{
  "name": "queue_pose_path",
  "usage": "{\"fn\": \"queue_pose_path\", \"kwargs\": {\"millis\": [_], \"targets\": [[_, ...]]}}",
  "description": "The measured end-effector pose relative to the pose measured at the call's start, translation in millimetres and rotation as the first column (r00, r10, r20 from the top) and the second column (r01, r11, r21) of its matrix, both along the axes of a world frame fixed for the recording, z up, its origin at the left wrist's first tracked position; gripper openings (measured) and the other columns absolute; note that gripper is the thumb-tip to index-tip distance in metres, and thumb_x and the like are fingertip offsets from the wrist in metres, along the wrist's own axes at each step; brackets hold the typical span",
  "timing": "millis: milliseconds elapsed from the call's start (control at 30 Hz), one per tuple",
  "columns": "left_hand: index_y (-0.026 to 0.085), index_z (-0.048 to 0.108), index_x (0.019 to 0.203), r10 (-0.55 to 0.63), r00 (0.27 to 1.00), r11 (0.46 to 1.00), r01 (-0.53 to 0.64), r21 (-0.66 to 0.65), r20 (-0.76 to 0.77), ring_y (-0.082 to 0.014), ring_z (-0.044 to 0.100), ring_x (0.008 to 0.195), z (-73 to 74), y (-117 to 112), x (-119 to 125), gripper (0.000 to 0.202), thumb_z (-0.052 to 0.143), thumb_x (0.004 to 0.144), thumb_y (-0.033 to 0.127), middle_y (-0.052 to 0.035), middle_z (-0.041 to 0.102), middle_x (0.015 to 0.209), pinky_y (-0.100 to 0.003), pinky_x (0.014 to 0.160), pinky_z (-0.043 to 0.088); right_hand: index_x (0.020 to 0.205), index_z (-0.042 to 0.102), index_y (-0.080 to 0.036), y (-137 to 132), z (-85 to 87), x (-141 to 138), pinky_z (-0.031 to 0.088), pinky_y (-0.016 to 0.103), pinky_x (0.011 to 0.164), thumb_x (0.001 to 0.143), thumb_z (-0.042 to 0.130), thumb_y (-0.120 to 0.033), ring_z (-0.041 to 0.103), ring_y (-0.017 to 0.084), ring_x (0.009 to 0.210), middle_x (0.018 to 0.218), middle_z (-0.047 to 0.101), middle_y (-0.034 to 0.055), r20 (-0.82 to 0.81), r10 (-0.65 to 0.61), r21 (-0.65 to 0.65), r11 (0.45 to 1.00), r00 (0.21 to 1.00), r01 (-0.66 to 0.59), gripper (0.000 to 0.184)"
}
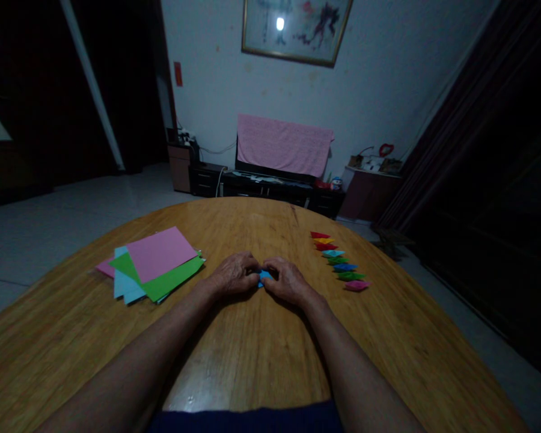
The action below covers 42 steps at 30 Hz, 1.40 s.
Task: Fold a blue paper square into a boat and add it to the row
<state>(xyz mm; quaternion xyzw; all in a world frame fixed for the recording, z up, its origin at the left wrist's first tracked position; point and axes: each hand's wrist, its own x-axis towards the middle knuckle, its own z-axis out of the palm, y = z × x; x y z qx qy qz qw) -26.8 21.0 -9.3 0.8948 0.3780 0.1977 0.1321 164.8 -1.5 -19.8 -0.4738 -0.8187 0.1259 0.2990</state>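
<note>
Both hands meet over a small piece of folded blue paper (265, 276) near the middle of the round wooden table (234, 373). My left hand (237, 273) pinches its left side, thumb and fingertips closed on it. From the other side my right hand (288, 281) grips the paper, its fingers curled around the edge. Much of the paper is hidden under the fingers, so its exact folded shape cannot be made out.
Left of my hands lies a loose stack of coloured paper sheets (162, 255), pink, green and light blue. To the right, several small folded paper boats (345, 267) stand in a slanting row. Beyond the table is a low black cabinet (252, 187) with a pink cloth (284, 144) above it.
</note>
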Motion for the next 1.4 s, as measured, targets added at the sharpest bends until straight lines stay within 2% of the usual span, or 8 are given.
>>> {"fn": "queue_pose_path", "kwargs": {"millis": [133, 367, 467, 600, 700, 833, 1033, 1400], "targets": [[0.017, 0.068, 0.097, 0.038, 0.998, 0.999, -0.037, 0.024, -0.042, -0.0237, 0.057, 0.099, -0.2, 0.5, -1.7, 0.030, 0.052, 0.083, 0.039, -0.0099, 0.063, 0.105, -0.034, 0.084, 0.044, 0.086, 0.065, -0.017, -0.2, -0.1, 0.3, 0.042, 0.027, 0.073, 0.075, 0.060, -0.019, 0.056, 0.017, 0.082, 0.088, 0.063, 0.0036, 0.037, -0.016, 0.019, 1.000, 0.999, 0.015, 0.012], [0.017, 0.064, 0.094, 0.028, 0.999, 0.999, -0.029, -0.024, -0.033, -0.0243, 0.055, 0.099, -0.3, 0.9, -1.9, 0.024, 0.057, 0.077, 0.033, -0.0111, 0.062, 0.111, -0.035, 0.086, 0.043, 0.081, 0.065, -0.017, 3.6, -2.0, 1.2, 0.043, 0.029, 0.079, 0.073, 0.062, -0.020, 0.056, 0.019, 0.088, 0.095, 0.063, 0.0061, 0.059, -0.024, 0.002, 1.000, 0.998, 0.024, 0.008], [0.017, 0.061, 0.092, 0.045, 0.999, 0.997, -0.043, -0.065, 0.018, -0.0228, 0.055, 0.097, -0.5, 0.1, -0.5, 0.023, 0.059, 0.074, 0.030, -0.0100, 0.062, 0.106, -0.032, 0.082, 0.043, 0.082, 0.064, -0.016, 3.9, -3.3, 0.5, 0.043, 0.029, 0.075, 0.071, 0.064, -0.019, 0.056, 0.018, 0.084, 0.092, 0.063, 0.0056, 0.006, -0.061, -0.016, 0.998, 0.998, 0.061, 0.011], [0.018, 0.059, 0.091, 0.091, 0.992, 0.993, -0.083, -0.087, 0.085, -0.0198, 0.055, 0.085, -2.4, 0.3, 0.5, 0.024, 0.061, 0.070, 0.029, -0.0059, 0.062, 0.092, -0.029, 0.070, 0.042, 0.086, 0.063, -0.017, 1.1, -0.4, -1.5, 0.042, 0.027, 0.070, 0.069, 0.064, -0.017, 0.056, 0.016, 0.077, 0.085, 0.064, 0.0025, -0.077, -0.102, -0.054, 0.994, 0.992, 0.098, 0.017], [0.018, 0.060, 0.085, 0.124, 0.983, 0.989, -0.111, -0.095, 0.139, -0.0167, 0.054, 0.076, -3.3, 1.1, 1.1, 0.019, 0.061, 0.069, 0.028, -0.0032, 0.062, 0.083, -0.026, 0.064, 0.038, 0.085, 0.063, -0.018, 0.0, 1.6, -1.9, 0.042, 0.025, 0.066, 0.071, 0.060, -0.016, 0.057, 0.014, 0.071, 0.078, 0.065, -0.0001, -0.153, -0.091, -0.119, 0.990, 0.984, 0.073, 0.014], [0.017, 0.062, 0.079, 0.154, 0.954, 0.974, -0.103, -0.203, 0.257, -0.0123, 0.052, 0.064, -3.5, 1.1, 2.3, 0.013, 0.059, 0.072, 0.028, 0.0002, 0.060, 0.069, -0.023, 0.056, 0.035, 0.080, 0.062, -0.017, 1.4, 0.3, -1.1, 0.041, 0.023, 0.062, 0.073, 0.058, -0.017, 0.055, 0.012, 0.066, 0.072, 0.062, -0.0020, -0.252, -0.047, -0.115, 0.993, 0.967, 0.018, 0.008], [0.016, 0.059, 0.074, 0.203, 0.883, 0.934, -0.046, -0.353, 0.422, -0.0091, 0.048, 0.054, -5.6, -0.5, 5.3, 0.009, 0.058, 0.073, 0.025, 0.0020, 0.057, 0.060, -0.021, 0.050, 0.035, 0.080, 0.062, -0.017, 3.8, -2.2, -1.4, 0.042, 0.022, 0.062, 0.078, 0.057, -0.023, 0.054, 0.012, 0.066, 0.072, 0.061, -0.0021, -0.352, -0.013, -0.108, 0.994, 0.936, -0.027, 0.008], [0.017, 0.059, 0.070, 0.228, 0.843, 0.939, -0.059, -0.338, 0.487, -0.0098, 0.050, 0.054, -2.6, -1.7, 6.9, 0.010, 0.062, 0.073, 0.026, 0.0025, 0.055, 0.057, -0.022, 0.052, 0.036, 0.080, 0.062, -0.017, 6.1, -4.6, -2.7, 0.045, 0.023, 0.063, 0.073, 0.056, -0.020, 0.056, 0.012, 0.067, 0.073, 0.062, -0.0013, -0.424, -0.037, -0.102, 0.995, 0.905, -0.007, 0.010]]}}
